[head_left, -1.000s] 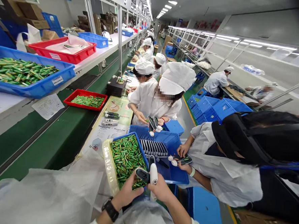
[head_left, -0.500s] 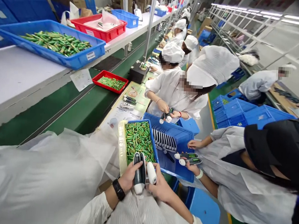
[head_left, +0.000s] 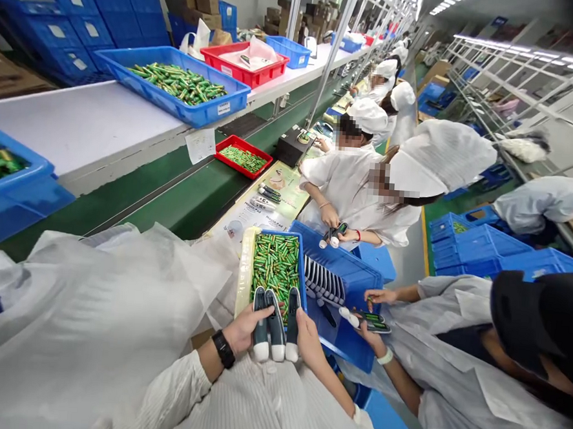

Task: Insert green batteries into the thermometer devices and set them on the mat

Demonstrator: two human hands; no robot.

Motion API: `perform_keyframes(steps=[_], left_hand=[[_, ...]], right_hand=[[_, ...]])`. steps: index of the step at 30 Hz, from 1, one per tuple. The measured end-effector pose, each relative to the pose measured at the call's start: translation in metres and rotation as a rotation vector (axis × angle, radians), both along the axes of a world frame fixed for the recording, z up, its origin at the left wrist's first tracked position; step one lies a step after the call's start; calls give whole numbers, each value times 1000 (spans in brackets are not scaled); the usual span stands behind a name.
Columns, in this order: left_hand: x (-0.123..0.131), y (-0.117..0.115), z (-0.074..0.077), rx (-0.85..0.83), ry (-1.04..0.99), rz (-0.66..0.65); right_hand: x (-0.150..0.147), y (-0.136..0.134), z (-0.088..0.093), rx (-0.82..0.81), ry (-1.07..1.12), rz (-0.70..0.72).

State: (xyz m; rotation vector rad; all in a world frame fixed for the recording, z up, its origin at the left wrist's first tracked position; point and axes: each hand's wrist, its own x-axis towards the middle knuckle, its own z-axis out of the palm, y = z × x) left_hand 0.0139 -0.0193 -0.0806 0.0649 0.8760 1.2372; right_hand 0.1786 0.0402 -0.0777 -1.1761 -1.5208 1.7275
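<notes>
Three dark handheld devices with white ends sit side by side just in front of my chest. My left hand [head_left: 242, 330] is closed round the left device [head_left: 261, 326] and the middle device [head_left: 276, 327], thumb on top. My right hand [head_left: 310, 340] grips the right device [head_left: 292, 328], which is close against the middle one. Beyond their tips lies a blue tray of green batteries [head_left: 276, 259], partly covered by the devices. Some fingers of both hands are hidden underneath.
Right of the batteries, a blue crate [head_left: 361, 271] holds a row of devices. A co-worker's hand [head_left: 375, 336] holds similar devices at its right side. Another person [head_left: 351, 179] works behind the crate. A red tray of batteries [head_left: 244, 158] stands on the green belt [head_left: 171, 198].
The device in my right hand showed its white side before; now its dark side faces up, lined up with my left hand's two. The camera view has swung left.
</notes>
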Motion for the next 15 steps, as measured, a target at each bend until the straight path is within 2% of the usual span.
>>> perform_keyframes(steps=[2, 5, 8, 10, 13, 15], left_hand=[[-2, -1, -3, -10, 25, 31], [-4, -1, -7, -40, 56, 61], [-5, 1, -7, -65, 73, 68], [-5, 4, -7, -82, 83, 114], [-4, 9, -7, -90, 82, 231], [-3, 14, -7, -71, 71, 297]], right_hand=[[-4, 3, -6, 92, -26, 21], [-11, 5, -14, 265, -153, -28], [-16, 7, -14, 369, -257, -72], [-19, 8, -11, 362, -254, -76], [-23, 6, -12, 274, -128, -70], [-26, 3, -18, 179, -37, -139]])
